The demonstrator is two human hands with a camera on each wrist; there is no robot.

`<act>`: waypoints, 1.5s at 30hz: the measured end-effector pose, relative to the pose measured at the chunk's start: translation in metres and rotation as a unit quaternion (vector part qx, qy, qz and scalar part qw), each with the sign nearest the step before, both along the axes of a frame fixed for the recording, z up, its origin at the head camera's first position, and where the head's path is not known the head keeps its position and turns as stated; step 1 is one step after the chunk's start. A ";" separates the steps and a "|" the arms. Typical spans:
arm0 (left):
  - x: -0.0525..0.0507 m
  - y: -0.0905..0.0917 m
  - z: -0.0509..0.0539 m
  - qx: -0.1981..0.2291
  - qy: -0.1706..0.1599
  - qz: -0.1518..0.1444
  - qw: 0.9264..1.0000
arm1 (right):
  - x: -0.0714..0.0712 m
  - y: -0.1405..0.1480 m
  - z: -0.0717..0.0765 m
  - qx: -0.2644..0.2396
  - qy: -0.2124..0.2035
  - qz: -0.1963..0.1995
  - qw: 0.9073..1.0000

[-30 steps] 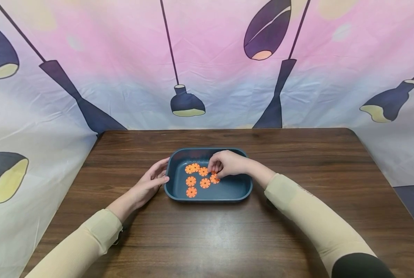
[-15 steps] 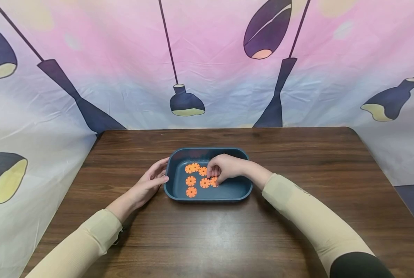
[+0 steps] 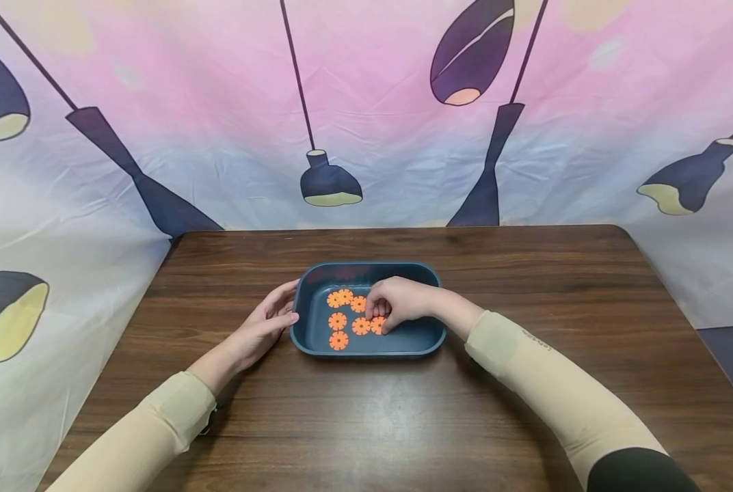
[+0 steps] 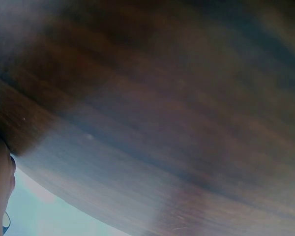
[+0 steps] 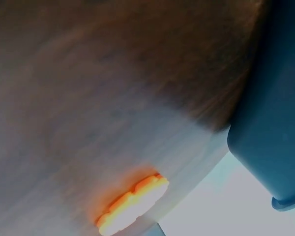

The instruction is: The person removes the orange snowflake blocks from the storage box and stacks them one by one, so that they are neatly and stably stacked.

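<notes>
A dark blue tray (image 3: 369, 354) with raised sides sits on the table in the head view, and several orange notched discs (image 3: 337, 321) lie on its bottom. My left hand (image 3: 264, 324) holds the tray's left end, thumb at the rim and fingers along the outside. Inside the tray, the right hand (image 3: 403, 298) has its fingers curled and pinches an orange notched disc (image 3: 377, 324) beside another disc (image 3: 361, 326). The fingers partly cover the pinched disc. In the right wrist view an overexposed orange disc (image 5: 132, 205) shows near the tray's blue wall (image 5: 273, 128).
The brown wooden table (image 3: 379, 424) extends around the tray. Behind it hangs a cloth (image 3: 397, 164) printed with lamps. The left wrist view is mostly blurred table surface (image 4: 137, 123).
The right hand has shifted slightly toward the near side of the tray, and the disc at its thumb has moved with it. The left hand and the tray look unchanged.
</notes>
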State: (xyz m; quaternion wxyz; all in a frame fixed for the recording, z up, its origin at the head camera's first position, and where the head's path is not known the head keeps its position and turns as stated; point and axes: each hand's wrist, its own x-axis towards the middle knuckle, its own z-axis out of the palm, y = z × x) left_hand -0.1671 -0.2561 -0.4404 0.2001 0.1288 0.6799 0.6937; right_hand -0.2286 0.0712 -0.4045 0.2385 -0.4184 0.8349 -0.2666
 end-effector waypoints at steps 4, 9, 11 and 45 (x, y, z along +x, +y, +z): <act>0.000 -0.001 0.000 -0.001 -0.002 0.000 1.000 | 0.002 0.000 -0.001 -0.001 0.024 0.003 1.000; -0.001 -0.001 -0.002 -0.009 -0.007 0.000 1.000 | 0.003 -0.001 -0.002 0.003 0.014 0.006 1.000; -0.001 -0.001 -0.003 -0.013 -0.008 0.000 1.000 | 0.003 -0.002 -0.002 0.006 0.007 0.005 1.000; -0.002 -0.001 -0.004 -0.008 -0.009 0.000 1.000 | -0.003 0.064 0.046 -0.071 0.014 -0.073 0.995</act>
